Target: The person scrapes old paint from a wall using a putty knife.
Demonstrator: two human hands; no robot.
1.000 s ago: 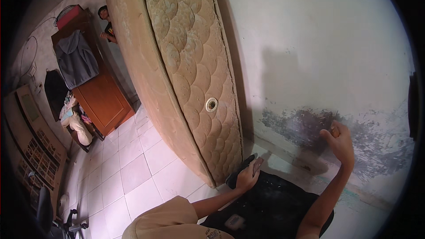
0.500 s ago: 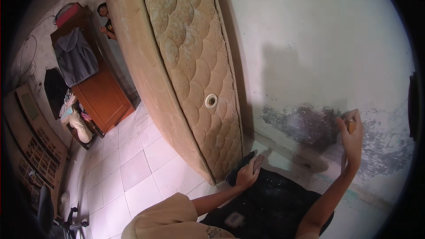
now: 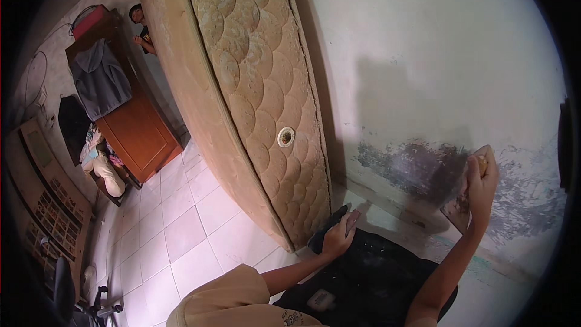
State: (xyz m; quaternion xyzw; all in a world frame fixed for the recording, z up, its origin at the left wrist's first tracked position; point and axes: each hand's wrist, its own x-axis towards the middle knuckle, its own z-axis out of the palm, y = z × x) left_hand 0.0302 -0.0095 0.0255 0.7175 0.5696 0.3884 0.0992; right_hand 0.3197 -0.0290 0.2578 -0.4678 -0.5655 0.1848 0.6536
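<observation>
The scraper [image 3: 458,206] is in my right hand [image 3: 481,178], its flat blade pressed against the wall [image 3: 423,54] at the right edge of a dark, flaking patch [image 3: 417,166] low on the plaster.

Going from the left: a stack of cardboard boxes [image 3: 45,194] stands at the far left, with a swivel chair [image 3: 72,300] at the bottom corner. Next to them comes a reddish wooden cabinet [image 3: 136,130] with a grey hooded jacket [image 3: 100,82] draped over its top and a heap of clothes [image 3: 100,163] at its foot. Another person [image 3: 142,24] shows just behind the cabinet, partly hidden by the mattress. The floor [image 3: 181,218] is laid with pale square tiles.

A big quilted mattress [image 3: 254,97], brownish and worn, leans on its edge against the wall, with a round vent [image 3: 285,137] on its face. My left hand [image 3: 338,236] is just beside its lower corner, fingers curled around a dark object [image 3: 327,230] that I cannot make out. Below it a black sheet [image 3: 375,272] lies on the floor, speckled with pale flecks.

Further right my right forearm rises to the wall, the hand closed firmly on the scraper's yellowish handle [image 3: 482,160]. Beyond it the plaster is mottled grey and scraped.
</observation>
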